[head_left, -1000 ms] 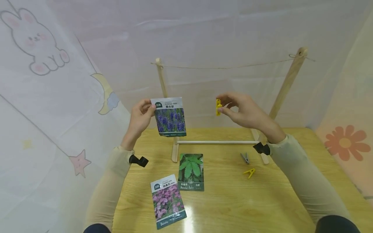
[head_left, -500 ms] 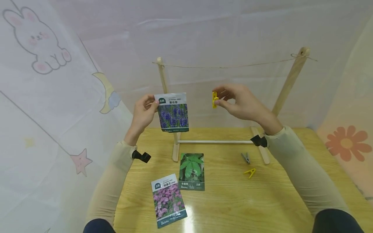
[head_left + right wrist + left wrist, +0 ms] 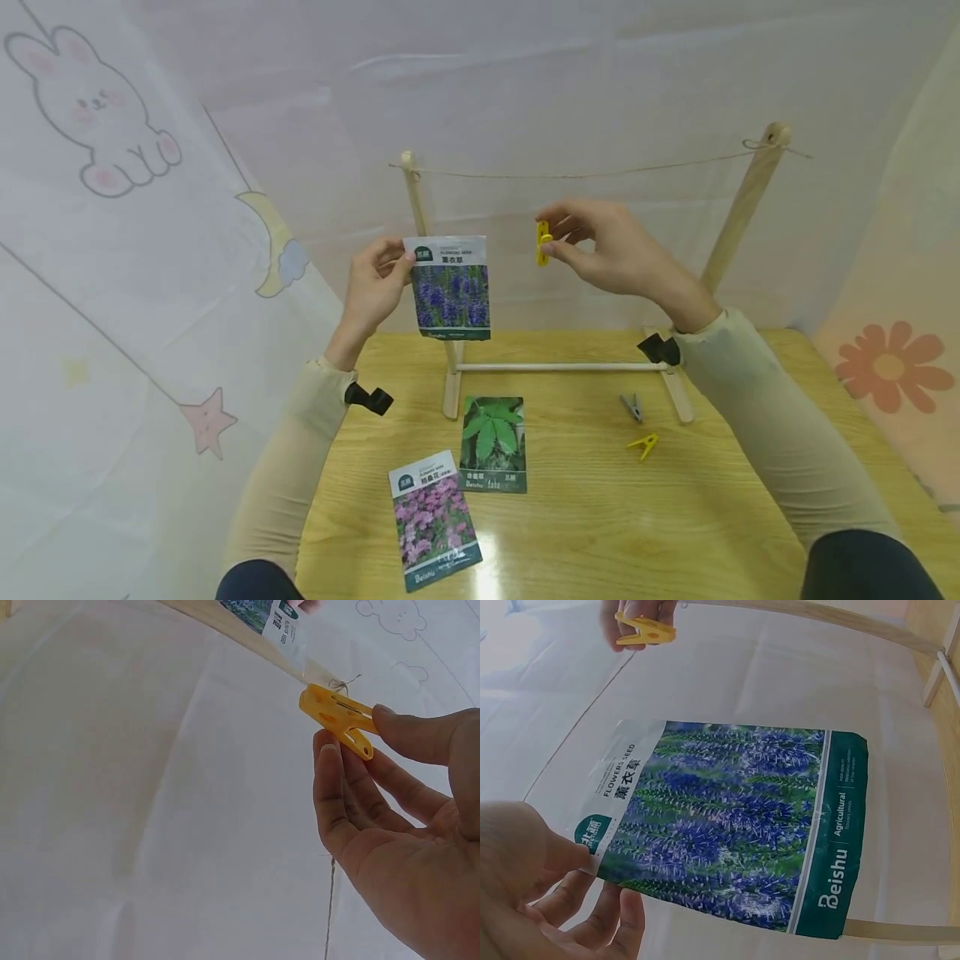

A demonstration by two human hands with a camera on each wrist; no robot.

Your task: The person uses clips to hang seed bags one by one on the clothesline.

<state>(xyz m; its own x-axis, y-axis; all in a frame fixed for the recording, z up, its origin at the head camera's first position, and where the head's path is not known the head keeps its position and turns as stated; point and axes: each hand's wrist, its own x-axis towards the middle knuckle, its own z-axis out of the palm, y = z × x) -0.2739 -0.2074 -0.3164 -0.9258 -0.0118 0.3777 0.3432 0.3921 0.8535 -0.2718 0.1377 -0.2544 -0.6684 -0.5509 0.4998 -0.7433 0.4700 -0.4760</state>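
My left hand (image 3: 377,285) pinches the upper left edge of a lavender seed packet (image 3: 452,293), which hangs upright below the twine (image 3: 517,176). The left wrist view shows the packet's purple flower picture (image 3: 712,817) and green bottom band. Level with the packet and to its right, my right hand (image 3: 611,248) holds a yellow clothespin (image 3: 543,243) by its handles between thumb and fingers. In the right wrist view the clothespin (image 3: 337,716) points away from the palm, apart from the packet (image 3: 262,622).
A wooden frame with two posts (image 3: 742,212) carries the twine. On the wooden table lie a pink flower seed packet (image 3: 435,521), a green leaf seed packet (image 3: 492,443), a grey clothespin (image 3: 632,407) and a yellow clothespin (image 3: 643,446). Printed curtains surround the table.
My right hand has moved up and left with the yellow clothespin. The left hand has brought the lavender seed packet slightly up and to the right, so the two are nearer each other.
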